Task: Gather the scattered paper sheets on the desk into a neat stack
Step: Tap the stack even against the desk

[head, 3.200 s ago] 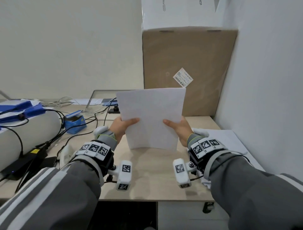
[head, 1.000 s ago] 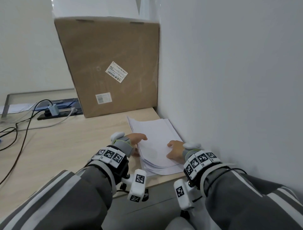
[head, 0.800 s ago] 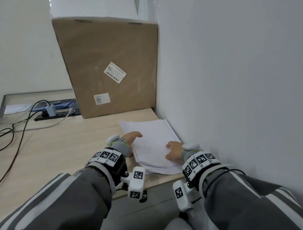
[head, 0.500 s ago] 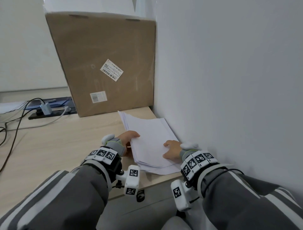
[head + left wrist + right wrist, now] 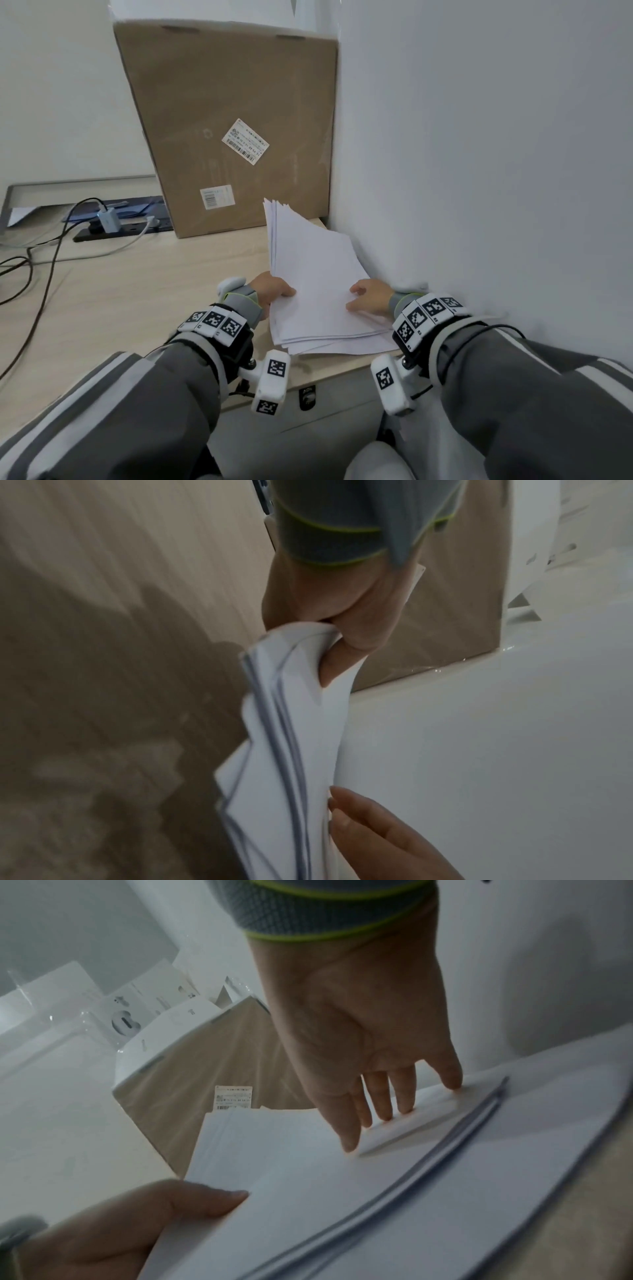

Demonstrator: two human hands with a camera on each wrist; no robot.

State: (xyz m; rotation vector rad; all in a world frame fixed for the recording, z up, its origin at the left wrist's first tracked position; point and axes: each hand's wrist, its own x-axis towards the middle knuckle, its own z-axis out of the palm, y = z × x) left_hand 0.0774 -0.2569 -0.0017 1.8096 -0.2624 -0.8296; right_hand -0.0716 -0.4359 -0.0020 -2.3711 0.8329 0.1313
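Note:
A stack of white paper sheets [image 5: 315,274] sits on the wooden desk [image 5: 137,291], close to the right wall. Its left side is raised off the desk and its right side is still down. My left hand [image 5: 279,293] pinches the stack's left edge, thumb on top and fingers underneath, as the left wrist view shows on the sheets [image 5: 281,723] under my left hand [image 5: 342,637]. My right hand [image 5: 361,298] lies on top of the stack near its right edge. In the right wrist view, my right hand [image 5: 387,1104] presses its straight fingers onto the sheets [image 5: 342,1191]. The sheet edges are uneven.
A tall cardboard box [image 5: 233,120] stands at the back against the wall [image 5: 479,171], just behind the stack. A power strip [image 5: 116,229] and cables [image 5: 44,274] lie at the far left. The desk's front edge runs right under my wrists.
The stack lay flat under both hands; now my left hand has lifted its left edge, tilting the sheets up toward the wall. My right hand has stayed on top.

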